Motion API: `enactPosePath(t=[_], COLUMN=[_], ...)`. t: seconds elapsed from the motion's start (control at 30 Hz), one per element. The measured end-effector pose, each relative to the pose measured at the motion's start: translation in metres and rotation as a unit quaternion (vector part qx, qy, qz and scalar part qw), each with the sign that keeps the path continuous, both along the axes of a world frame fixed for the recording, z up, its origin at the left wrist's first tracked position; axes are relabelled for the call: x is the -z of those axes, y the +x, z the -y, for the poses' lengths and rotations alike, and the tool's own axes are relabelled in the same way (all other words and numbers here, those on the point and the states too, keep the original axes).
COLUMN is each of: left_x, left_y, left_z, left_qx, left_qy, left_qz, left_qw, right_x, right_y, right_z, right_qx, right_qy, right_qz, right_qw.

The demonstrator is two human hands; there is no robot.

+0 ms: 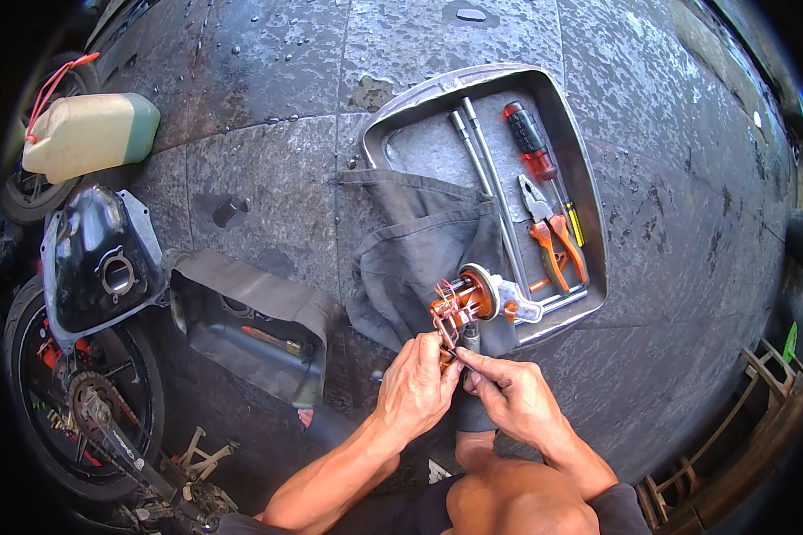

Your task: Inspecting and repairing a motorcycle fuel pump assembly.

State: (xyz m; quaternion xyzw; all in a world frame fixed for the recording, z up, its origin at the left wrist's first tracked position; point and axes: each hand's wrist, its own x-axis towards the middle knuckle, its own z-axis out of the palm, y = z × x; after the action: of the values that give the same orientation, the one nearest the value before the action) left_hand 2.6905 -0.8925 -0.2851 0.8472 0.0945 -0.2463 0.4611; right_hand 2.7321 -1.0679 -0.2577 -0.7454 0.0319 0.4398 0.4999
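Note:
A fuel pump assembly (473,301), with an orange-brown frame, thin wires, a round flange and a pale metal end, is held up over the near edge of a metal tray. My left hand (415,382) is closed around its lower end. My right hand (516,399) meets it there, thumb and forefinger pinched on a small dark bit of the assembly. What exactly lies between those fingertips is mostly hidden. Just behind the assembly, a dark grey cloth (428,236) drapes over the tray's left side.
The tray (595,214) holds long metal rods (491,169), a red-black screwdriver (531,143) and orange-handled pliers (553,236). Leftward are a dark open box (250,325), a black fuel tank (98,259), a pale jerrycan (89,134) and a motorcycle wheel (147,401). A wooden frame (749,437) stands right.

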Motion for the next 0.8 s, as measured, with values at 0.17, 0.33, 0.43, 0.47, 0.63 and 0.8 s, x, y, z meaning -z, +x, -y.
enactPosePath(t=[0.17,0.33,0.43,0.47,0.63,0.8], left_x=[-0.001,0.001,0.002,0.003,0.002,0.000], left_y=[0.001,-0.004,-0.006,-0.007,-0.006,-0.007], left_z=[0.002,0.007,0.013,0.015,0.018,0.028], left_qx=[-0.001,-0.008,-0.029,-0.034,-0.053,-0.101], left_qy=[0.004,0.016,0.033,0.040,0.041,0.046], left_qz=[0.003,0.029,0.040,0.046,0.060,0.044], left_qw=[1.000,0.999,0.998,0.998,0.996,0.993], right_x=[0.002,0.003,0.005,0.004,0.008,0.012], right_y=[-0.001,-0.004,-0.010,-0.010,-0.013,-0.020], right_z=[0.000,-0.003,-0.006,-0.007,-0.009,-0.013], right_qx=[0.014,0.026,0.045,0.046,0.042,0.064], right_qy=[0.006,0.006,0.010,0.010,0.007,0.003], right_qz=[-0.007,0.014,0.023,0.022,0.062,0.113], right_qw=[1.000,1.000,0.999,0.999,0.997,0.992])
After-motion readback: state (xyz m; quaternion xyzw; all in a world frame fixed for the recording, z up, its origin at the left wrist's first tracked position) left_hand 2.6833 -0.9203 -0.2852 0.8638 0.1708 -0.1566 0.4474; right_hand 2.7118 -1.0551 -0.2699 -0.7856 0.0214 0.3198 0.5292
